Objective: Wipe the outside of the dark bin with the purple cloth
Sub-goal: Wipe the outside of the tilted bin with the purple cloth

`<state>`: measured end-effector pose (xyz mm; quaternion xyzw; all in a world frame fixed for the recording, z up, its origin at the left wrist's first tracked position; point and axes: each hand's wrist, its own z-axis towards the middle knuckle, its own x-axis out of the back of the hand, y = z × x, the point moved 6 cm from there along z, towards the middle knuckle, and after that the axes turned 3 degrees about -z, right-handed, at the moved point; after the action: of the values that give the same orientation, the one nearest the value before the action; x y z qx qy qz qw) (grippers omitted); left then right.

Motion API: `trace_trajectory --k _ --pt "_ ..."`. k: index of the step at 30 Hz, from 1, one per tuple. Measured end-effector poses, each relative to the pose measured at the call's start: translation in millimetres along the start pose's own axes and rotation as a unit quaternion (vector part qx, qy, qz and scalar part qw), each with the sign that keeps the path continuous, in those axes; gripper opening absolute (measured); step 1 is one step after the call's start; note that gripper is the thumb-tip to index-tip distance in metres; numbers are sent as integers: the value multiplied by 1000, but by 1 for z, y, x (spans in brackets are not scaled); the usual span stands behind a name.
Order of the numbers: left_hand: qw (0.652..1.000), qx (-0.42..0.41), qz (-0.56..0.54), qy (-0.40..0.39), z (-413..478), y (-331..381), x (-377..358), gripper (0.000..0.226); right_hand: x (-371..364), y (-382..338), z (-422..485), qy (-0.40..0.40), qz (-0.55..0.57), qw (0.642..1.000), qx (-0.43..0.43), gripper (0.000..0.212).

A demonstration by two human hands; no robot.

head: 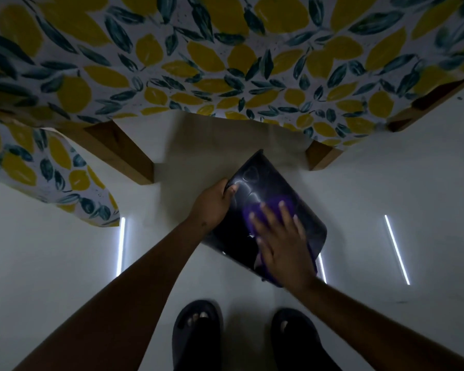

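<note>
Dark bin (272,188): I see it just right of frame centre, tilted, its glossy side wall facing the camera and its rim toward 11 o'clock; it sits over the white floor (386,199), and I cannot tell whether its far edge touches the floor.

Left hand (212,203): I see it at 9 o'clock of the bin, clenched on the bin's rim, thumb on the outer wall, the other fingers curled out of sight behind the edge.

Right hand (281,242): I see it at 5 o'clock of the bin's centre, fingers spread and flat, pressing the cloth against the outer wall; it is motion-blurred.

Purple cloth (269,207): I see it trapped between the right palm and the bin wall, showing beyond the fingertips toward 12 o'clock and again below the palm near the bin's lower edge.

Table (123,153): I see wooden legs at 10 and 2 o'clock of the bin, carrying a lemon-print tablecloth (225,62) that fills the upper frame, one corner drooping at 9 o'clock.

Sandals (197,336): I see a dark pair at 6 o'clock, on my feet, well apart from the bin.

Light streaks (397,249): I see thin bright reflections on the floor at 3 and 8 o'clock.
</note>
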<state>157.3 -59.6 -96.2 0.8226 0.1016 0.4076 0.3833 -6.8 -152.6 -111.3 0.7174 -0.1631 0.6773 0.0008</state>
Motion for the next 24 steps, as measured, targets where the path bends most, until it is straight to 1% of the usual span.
trace_trajectory --k 1,2,3,4,6,7,9,10,11,12,14,15,17,19,20,21,23,24 --pt "1000 -2 -1 1 2 0 1 38 -5 -9 -9 -3 -15 999 41 57" --pt "1000 -4 -4 -1 2 1 1 38 -4 -12 -8 2 -5 998 55 57" --pt "1000 -6 -11 -6 3 3 0 38 -1 -8 0 8 16 999 48 56" --pt "1000 -7 -16 -10 3 4 0 38 3 -3 12 12 36 999 25 53" --pt "1000 -4 -21 -13 2 5 -1 38 12 15 41 30 85 995 -49 50" --pt "1000 -3 -20 -10 0 4 -1 38 14 30 56 25 136 986 -93 48" --pt "1000 -3 -13 3 -4 3 0 36 11 57 75 3 254 953 -166 48" --pt "1000 -3 -10 8 -5 3 0 35 10 63 74 -1 277 944 -181 48" --pt "1000 -3 -9 11 -5 3 0 36 10 63 66 -2 262 947 -184 49" --pt "1000 -1 -10 13 -4 3 0 36 8 55 52 3 215 962 -170 49" --pt "1000 2 -12 12 -2 2 0 38 8 20 18 10 77 993 -89 51" --pt "1000 3 -16 9 -3 1 0 38 8 5 7 7 35 998 -48 52" --pt "1000 2 -23 4 -7 -3 0 38 4 -3 11 2 25 1000 -5 51" --pt "1000 0 -23 3 -10 -4 0 38 8 9 35 13 53 998 -23 50" --pt "1000 -3 -23 5 -10 -3 0 38 11 19 48 18 78 996 -48 50" --pt "1000 -4 -23 6 -9 -2 -1 37 13 31 58 18 118 989 -83 49" --pt "1000 -4 -21 9 -6 2 -1 36 14 54 64 27 203 965 -161 47" --pt "1000 -2 -17 9 -5 4 -1 37 14 60 59 33 218 957 -186 46"
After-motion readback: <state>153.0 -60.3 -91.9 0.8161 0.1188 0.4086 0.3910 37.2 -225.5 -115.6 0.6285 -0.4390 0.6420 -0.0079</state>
